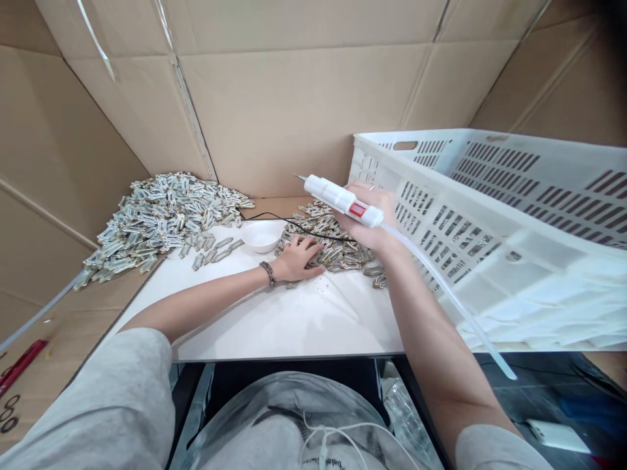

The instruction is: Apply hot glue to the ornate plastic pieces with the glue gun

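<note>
My right hand (368, 212) is wrapped round a white hot glue pen (337, 197), raised above the table. Its metal tip points left, and a long translucent glue stick (450, 297) trails from the back end. My left hand (296, 260) lies palm down with fingers apart on the near edge of a heap of small frame-shaped pieces (337, 254). Whatever lies under the palm is hidden. Beside that hand stands a white bowl (262, 236). A bigger heap of similar pieces (161, 212) covers the left back part of the table.
A large white plastic crate (490, 225) with slotted walls stands on the right. Cardboard walls (294, 111) enclose the back and sides. A black cable (313, 232) runs behind the bowl across the right heap. A red object (22, 365) lies at the far left.
</note>
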### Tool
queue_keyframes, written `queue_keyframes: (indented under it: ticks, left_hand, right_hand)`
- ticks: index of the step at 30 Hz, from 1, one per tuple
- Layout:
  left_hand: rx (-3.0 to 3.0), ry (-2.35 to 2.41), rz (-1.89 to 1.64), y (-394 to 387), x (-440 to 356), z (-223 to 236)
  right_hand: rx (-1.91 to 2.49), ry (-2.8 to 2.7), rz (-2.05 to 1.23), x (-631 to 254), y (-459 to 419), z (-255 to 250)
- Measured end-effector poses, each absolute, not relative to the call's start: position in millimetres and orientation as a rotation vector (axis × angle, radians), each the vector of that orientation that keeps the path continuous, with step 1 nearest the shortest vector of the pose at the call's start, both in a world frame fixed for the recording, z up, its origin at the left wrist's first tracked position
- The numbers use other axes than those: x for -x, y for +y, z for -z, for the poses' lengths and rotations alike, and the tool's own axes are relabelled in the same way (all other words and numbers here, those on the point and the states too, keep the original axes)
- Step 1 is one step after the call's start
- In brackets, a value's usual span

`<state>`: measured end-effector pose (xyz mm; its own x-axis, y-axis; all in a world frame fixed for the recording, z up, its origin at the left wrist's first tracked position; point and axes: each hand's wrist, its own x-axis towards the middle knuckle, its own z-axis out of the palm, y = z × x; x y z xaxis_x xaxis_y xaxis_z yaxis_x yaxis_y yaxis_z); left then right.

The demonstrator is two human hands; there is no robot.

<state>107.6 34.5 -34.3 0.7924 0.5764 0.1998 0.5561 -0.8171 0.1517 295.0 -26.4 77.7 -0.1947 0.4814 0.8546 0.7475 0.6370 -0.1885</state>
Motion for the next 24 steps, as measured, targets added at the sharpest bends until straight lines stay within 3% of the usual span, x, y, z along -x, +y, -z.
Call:
queue_keyframes:
  ticks: [12,24]
  left_hand:
    - [-2.950,0.542,-0.375,-22.5,-76.3,26.8]
    - [-3.033,0.622,-0.337,-37.2,-76.4,6.6]
  right_hand:
    - [1.181,-1.924,-0.056,-289.2,-24.4,-35.7]
    - [1.323,-1.898,-0.086,-287.7,-21.5,-19.4]
